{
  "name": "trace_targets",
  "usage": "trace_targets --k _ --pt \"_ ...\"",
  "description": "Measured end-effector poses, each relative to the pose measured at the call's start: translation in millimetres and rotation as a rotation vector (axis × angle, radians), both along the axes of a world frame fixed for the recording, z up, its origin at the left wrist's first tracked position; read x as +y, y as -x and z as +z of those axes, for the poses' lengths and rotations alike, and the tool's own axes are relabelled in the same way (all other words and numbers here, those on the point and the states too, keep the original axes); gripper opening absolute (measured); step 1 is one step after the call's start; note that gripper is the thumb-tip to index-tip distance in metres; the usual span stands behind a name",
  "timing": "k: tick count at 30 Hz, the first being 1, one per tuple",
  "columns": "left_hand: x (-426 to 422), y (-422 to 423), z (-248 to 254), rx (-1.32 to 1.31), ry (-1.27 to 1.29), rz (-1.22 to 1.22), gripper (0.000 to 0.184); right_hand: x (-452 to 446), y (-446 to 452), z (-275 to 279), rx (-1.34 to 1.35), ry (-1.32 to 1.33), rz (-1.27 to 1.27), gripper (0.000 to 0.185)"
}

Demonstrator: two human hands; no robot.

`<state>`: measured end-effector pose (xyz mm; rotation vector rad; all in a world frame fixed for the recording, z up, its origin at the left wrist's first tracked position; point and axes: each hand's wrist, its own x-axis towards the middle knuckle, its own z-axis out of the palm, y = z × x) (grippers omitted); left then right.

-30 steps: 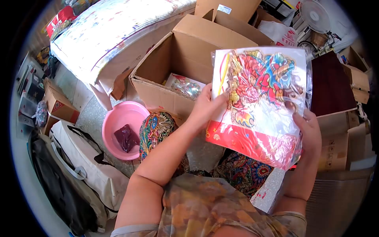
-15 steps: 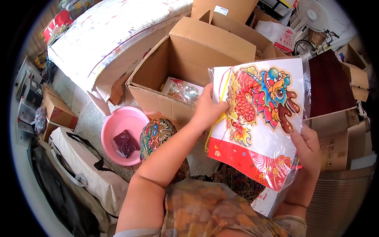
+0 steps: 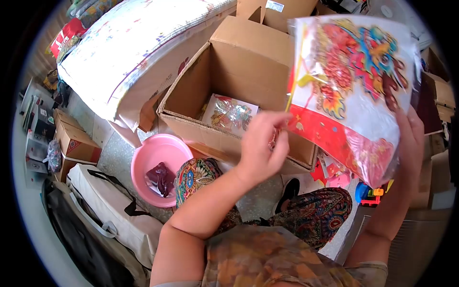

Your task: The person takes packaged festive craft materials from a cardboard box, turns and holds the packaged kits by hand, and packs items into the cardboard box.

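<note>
Up comes the dragon packet, right hand closed on its edge; left hand, half-curled, has dropped beside its lower corner, hold unclear.

Right hand holds up a plastic packet printed with a colourful dragon; left hand is at its lower left corner, near an open box holding another packet.

The dragon-printed packet, glossy with a red lower band, tilts above the open carton.
</note>
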<state>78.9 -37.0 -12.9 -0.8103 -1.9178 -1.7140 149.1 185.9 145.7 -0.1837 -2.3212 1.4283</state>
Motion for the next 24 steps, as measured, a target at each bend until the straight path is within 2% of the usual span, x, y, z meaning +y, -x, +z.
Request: trace_targets --k 2,3,4,5,6,7,11,13,16,17,19,20,22,24 --pt "2 -8 -3 0.109 0.036 -0.152 0.025 -14 27 -15 -0.093 -0.102 0.113 0.028" --pt "4 -10 -4 0.101 0.04 -0.151 0.025 -30 44 -27 -0.081 -0.162 0.123 0.026" --pt "6 -11 -5 0.162 0.036 -0.215 0.023 -26 61 -41 -0.122 -0.393 0.174 0.024" --pt "6 -11 -5 0.223 0.032 -0.278 0.022 -34 77 -58 -0.098 -0.455 0.211 0.021" --pt "6 -11 -5 0.214 0.039 -0.275 0.022 -46 94 -74 -0.052 -0.51 0.252 0.019" --pt "5 -10 -4 0.199 0.038 -0.295 0.022 -62 107 -81 -0.128 -0.608 0.253 0.018" --pt "1 -4 -3 0.113 0.03 -0.314 0.023 -77 171 -167 -0.146 -0.732 0.333 0.021" --pt "-1 0 -1 0.059 0.019 -0.322 0.023 -83 195 -213 -0.255 -0.673 0.285 0.024" --pt "-2 3 -1 0.01 -0.007 -0.332 0.023 -78 225 -300 -0.506 -0.312 0.225 0.025" --pt "-2 4 -2 -0.006 -0.003 -0.346 0.024 -83 226 -313 -0.514 -0.3 0.224 0.025" --pt "-3 4 -1 -0.037 -0.001 -0.362 0.024 -90 227 -337 -0.75 0.408 0.119 0.021" --pt "-3 5 -1 -0.059 -0.005 -0.371 0.024 -91 226 -342 -0.817 0.534 0.115 0.021" --pt "-3 7 -2 -0.045 -0.004 -0.364 0.026 -90 228 -375 -0.86 0.689 0.036 0.022" --pt "-5 7 0 -0.072 -0.004 -0.369 0.028 -92 222 -379 -0.901 0.708 -0.02 0.022"
